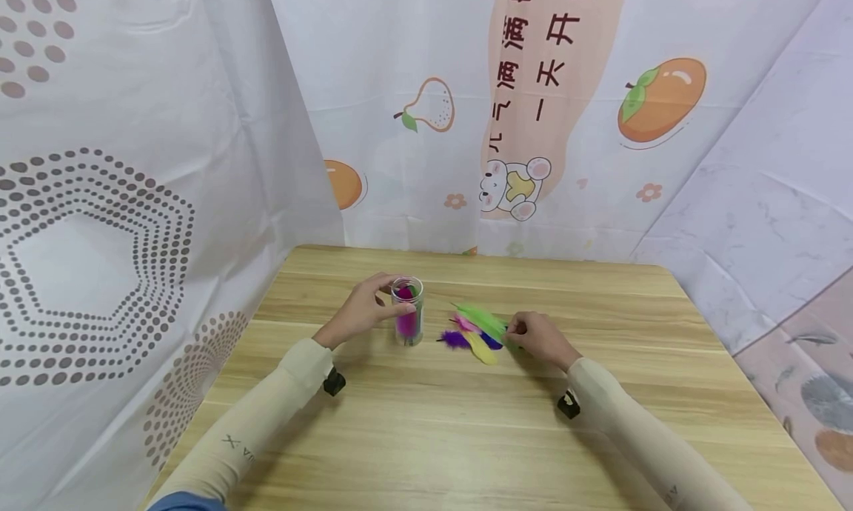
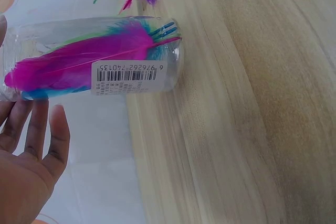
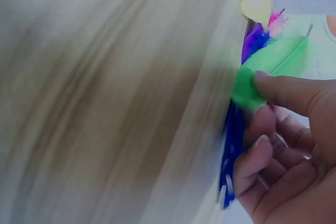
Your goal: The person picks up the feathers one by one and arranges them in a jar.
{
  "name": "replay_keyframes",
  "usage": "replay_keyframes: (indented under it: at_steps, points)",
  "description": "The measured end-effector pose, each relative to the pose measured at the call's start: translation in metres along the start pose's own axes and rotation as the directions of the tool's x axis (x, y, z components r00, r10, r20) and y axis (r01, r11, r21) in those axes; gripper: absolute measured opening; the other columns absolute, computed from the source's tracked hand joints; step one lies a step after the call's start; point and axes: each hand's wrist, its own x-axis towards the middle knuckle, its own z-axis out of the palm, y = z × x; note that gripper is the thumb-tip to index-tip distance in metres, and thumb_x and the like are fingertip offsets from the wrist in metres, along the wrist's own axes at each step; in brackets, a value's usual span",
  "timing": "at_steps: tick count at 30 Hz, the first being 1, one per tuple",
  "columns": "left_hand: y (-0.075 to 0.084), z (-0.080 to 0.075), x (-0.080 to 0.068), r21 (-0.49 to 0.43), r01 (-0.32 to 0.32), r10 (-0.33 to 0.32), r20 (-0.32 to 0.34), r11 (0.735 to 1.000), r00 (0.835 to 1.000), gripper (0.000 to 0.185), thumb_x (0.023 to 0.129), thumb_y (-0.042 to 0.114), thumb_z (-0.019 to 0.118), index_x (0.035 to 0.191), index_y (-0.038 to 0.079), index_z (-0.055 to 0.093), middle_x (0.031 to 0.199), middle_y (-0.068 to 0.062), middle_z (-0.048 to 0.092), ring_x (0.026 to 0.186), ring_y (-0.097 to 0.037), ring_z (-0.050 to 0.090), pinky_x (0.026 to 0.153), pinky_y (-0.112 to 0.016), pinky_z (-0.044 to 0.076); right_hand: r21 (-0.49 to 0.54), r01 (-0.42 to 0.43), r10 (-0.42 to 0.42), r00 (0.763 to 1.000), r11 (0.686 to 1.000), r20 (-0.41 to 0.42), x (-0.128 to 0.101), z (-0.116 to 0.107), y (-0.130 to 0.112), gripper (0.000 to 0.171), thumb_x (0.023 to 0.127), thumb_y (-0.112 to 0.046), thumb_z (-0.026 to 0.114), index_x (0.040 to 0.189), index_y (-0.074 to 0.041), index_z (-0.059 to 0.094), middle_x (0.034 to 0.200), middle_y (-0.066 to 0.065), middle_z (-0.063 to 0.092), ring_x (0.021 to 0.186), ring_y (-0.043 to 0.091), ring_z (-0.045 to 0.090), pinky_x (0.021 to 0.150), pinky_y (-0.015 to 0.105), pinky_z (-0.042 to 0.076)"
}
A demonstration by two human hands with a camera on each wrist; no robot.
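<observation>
White printed backdrop (image 1: 373, 44): hung behind the tabletop, patterned with fruit, flowers and Chinese lettering.
Wood-grain tabletop (image 1: 433, 422): stretched beneath both hands.
Clear jar (image 1: 412, 327), one: stood upright, uncapped, left of the loose feathers, with one barcode sticker (image 2: 127, 77).
Left hand (image 1: 360, 311): curled round the jar's upper part, probably against tipping.
Feathers inside: showed one magenta feather (image 2: 89, 56), blue and green behind, quills down, likely for upright display; full count hidden.
Right hand (image 1: 538, 339): pinched one green feather (image 1: 481, 320) by its soft tip, quill free on the jar's side, perhaps for easier guiding.
Loose pile: lay between jar and right hand; one yellow feather (image 1: 481, 350), one pink feather (image 1: 468, 324), one purple feather (image 1: 455, 339), at least one blue feather (image 1: 493, 341).
</observation>
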Motion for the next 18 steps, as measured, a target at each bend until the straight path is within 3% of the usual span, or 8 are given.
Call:
replay_keyframes:
  at_steps: [7, 13, 18]
  points:
    - [0.001, 0.0, -0.001, 0.001, 0.005, -0.005, -0.002, 1.0, 1.0, 0.062, 0.084, 0.053, 0.082, 0.138, 0.028, 0.065, 0.122, 0.009, 0.064, 0.11, -0.017, 0.058, 0.089, -0.041, 0.053, 0.049, 0.011, -0.01, 1.0, 0.999, -0.018, -0.001, -0.005, 0.004, 0.01, 0.091, -0.009, 0.078, 0.1, -0.004, 0.075, 0.087, 0.002, 0.072, 0.074, 0.013, 0.064, 0.063, 0.029, 0.054]
    - [0.0, 0.0, 0.0, 0.001, 0.004, -0.004, -0.003, 1.0, 1.0, 0.062, 0.085, 0.053, 0.081, 0.138, 0.027, 0.064, 0.122, 0.008, 0.064, 0.11, -0.017, 0.057, 0.089, -0.041, 0.053, -0.012, 0.064, -0.065, 0.992, 0.998, -0.104, 0.0, -0.01, 0.005, 0.007, 0.094, -0.013, 0.076, 0.097, -0.007, 0.079, 0.09, 0.001, 0.075, 0.082, 0.014, 0.066, 0.074, 0.035, 0.055]
    - [0.001, 0.0, 0.0, -0.003, 0.006, -0.006, -0.002, 1.0, 1.0, 0.062, 0.085, 0.053, 0.082, 0.138, 0.027, 0.064, 0.121, 0.009, 0.064, 0.11, -0.017, 0.057, 0.089, -0.041, 0.053, 0.014, 0.047, -0.045, 0.989, 0.999, -0.144, -0.001, -0.014, 0.005, 0.01, 0.096, -0.018, 0.076, 0.098, -0.009, 0.079, 0.089, 0.0, 0.074, 0.082, 0.016, 0.068, 0.075, 0.037, 0.056]
